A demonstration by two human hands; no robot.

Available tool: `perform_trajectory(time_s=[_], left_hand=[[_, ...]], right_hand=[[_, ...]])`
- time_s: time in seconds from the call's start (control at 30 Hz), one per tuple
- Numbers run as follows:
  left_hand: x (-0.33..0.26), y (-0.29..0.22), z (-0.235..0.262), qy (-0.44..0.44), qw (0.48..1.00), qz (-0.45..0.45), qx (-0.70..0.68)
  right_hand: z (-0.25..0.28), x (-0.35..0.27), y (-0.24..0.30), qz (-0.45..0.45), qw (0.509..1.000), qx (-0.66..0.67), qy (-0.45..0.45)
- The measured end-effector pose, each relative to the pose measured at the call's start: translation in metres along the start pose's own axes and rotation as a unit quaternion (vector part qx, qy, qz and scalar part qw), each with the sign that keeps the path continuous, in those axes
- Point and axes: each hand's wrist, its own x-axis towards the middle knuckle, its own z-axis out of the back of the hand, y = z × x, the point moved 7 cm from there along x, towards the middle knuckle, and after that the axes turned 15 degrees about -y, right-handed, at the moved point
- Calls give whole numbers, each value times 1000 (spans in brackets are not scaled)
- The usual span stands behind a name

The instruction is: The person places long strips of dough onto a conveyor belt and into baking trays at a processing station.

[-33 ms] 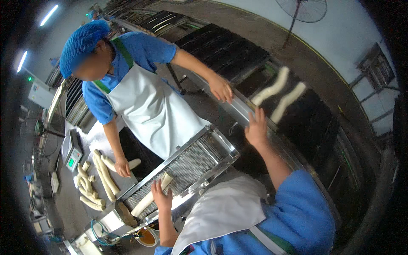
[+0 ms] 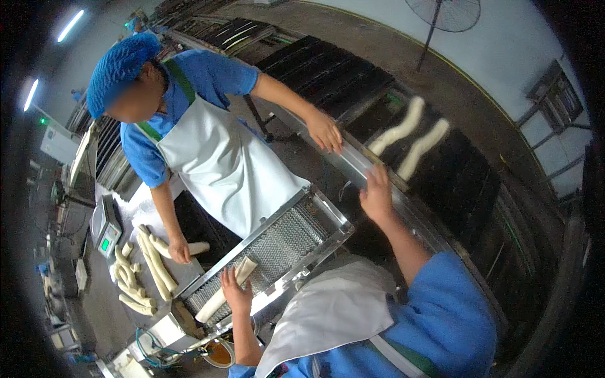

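Observation:
My left hand (image 2: 234, 291) rests with fingers spread on the metal mesh conveyor (image 2: 283, 242), touching a long pale dough strip (image 2: 227, 286) that lies on it. Out to the right, my right hand (image 2: 377, 192) is raised, fingers apart and holding nothing, just short of a dark baking tray (image 2: 466, 183). Two long dough strips (image 2: 403, 129) (image 2: 423, 148) lie side by side on that tray. I wear a blue shirt and a white apron (image 2: 334, 312).
A co-worker in a blue hairnet and white apron (image 2: 220, 164) stands across the conveyor, one hand (image 2: 324, 129) at the tray line, the other (image 2: 179, 249) on dough. Several dough strips (image 2: 148, 271) and a scale (image 2: 106, 230) sit on the left table. Dark trays (image 2: 315, 69) run behind.

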Motion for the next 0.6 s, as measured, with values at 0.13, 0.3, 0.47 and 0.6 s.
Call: perform_trajectory(time_s=[0.13, 0.3, 0.47, 0.6], left_hand=[[-14, 76, -23, 165, 982, 71, 55], [-36, 124, -11, 39, 996, 24, 81], [-56, 151, 3, 30, 996, 58, 66], [-70, 154, 6, -14, 994, 91, 64]], right_hand=[[16, -69, 14, -52, 969, 227, -81], [15, -157, -2, -125, 967, 221, -13], [5, -194, -23, -187, 963, 170, 93], [-8, -199, -38, -246, 935, 250, 54]])
